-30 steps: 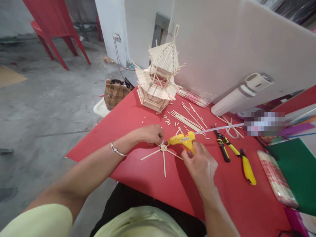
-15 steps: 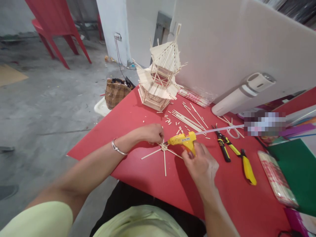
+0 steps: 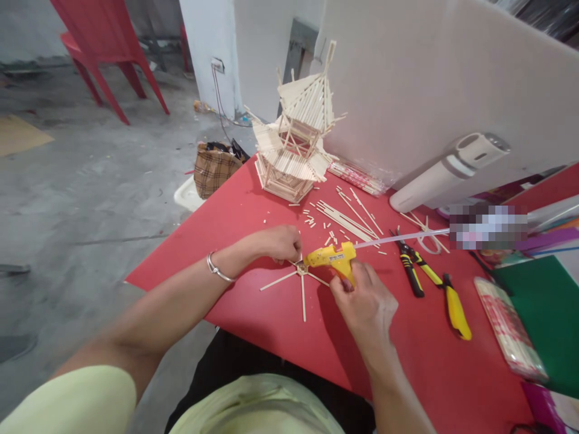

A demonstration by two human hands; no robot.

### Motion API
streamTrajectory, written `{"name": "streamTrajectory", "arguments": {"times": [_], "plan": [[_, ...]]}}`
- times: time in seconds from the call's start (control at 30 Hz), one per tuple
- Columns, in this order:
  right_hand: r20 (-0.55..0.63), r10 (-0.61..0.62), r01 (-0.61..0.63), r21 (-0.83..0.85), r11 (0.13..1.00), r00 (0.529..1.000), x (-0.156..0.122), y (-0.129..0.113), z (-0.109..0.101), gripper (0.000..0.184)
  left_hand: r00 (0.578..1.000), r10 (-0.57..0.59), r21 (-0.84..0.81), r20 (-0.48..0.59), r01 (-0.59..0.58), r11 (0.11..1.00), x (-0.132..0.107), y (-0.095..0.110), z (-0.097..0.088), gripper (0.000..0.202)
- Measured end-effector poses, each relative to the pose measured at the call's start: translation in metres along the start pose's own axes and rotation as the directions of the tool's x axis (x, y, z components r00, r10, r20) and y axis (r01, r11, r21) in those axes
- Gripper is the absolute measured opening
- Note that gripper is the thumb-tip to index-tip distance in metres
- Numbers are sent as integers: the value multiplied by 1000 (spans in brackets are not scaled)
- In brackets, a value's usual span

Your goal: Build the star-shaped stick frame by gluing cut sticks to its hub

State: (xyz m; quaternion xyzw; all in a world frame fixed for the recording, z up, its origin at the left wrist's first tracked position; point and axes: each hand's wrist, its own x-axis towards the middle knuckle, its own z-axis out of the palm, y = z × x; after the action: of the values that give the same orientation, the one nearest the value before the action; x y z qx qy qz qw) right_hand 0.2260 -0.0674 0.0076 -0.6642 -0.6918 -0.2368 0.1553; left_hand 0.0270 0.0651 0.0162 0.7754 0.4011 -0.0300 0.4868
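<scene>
My right hand (image 3: 366,295) is wrapped around the handle of a yellow glue gun (image 3: 333,258), with a long clear glue stick (image 3: 398,239) sticking out of its back. The gun's nozzle points left and meets the hub of a star-shaped frame of thin wooden sticks (image 3: 304,301), which lies flat on the red table. My left hand (image 3: 286,243) is closed, pinching a wooden stick at the frame's upper left. Its fingertips are partly hidden, and the nozzle covers part of the hub.
A pagoda model of sticks (image 3: 292,144) stands at the table's far corner. Loose sticks (image 3: 346,220) and cut pieces lie beyond the gun. To the right are yellow-black pliers (image 3: 411,271), a yellow-handled cutter (image 3: 456,310), a packet of sticks (image 3: 509,325) and a white bottle (image 3: 434,181).
The glue gun and my right hand have shifted very slightly left, with the nozzle at the hub. My left hand stays at the frame. The whole view has drifted a little.
</scene>
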Motion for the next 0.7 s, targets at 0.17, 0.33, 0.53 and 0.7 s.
{"name": "streamTrajectory", "arguments": {"times": [0.17, 0.33, 0.53, 0.7], "plan": [[-24, -29, 29, 6, 1000, 999, -1, -1, 0, 26, 1000, -14, 8, 2, 14, 1000, -2, 3, -1, 15], [-26, -34, 34, 4, 999, 999, 0, 1, -1, 24, 1000, -7, 17, 8, 7, 1000, -4, 6, -2, 14], [-36, -33, 34, 6, 999, 999, 0, 1, 0, 24, 1000, 10, 30, 6, -10, 1000, -1, 2, -2, 16], [-34, -25, 25, 7, 1000, 999, -1, 3, -1, 25, 1000, 20, 25, 6, -20, 999, 0, 1, -1, 14]]}}
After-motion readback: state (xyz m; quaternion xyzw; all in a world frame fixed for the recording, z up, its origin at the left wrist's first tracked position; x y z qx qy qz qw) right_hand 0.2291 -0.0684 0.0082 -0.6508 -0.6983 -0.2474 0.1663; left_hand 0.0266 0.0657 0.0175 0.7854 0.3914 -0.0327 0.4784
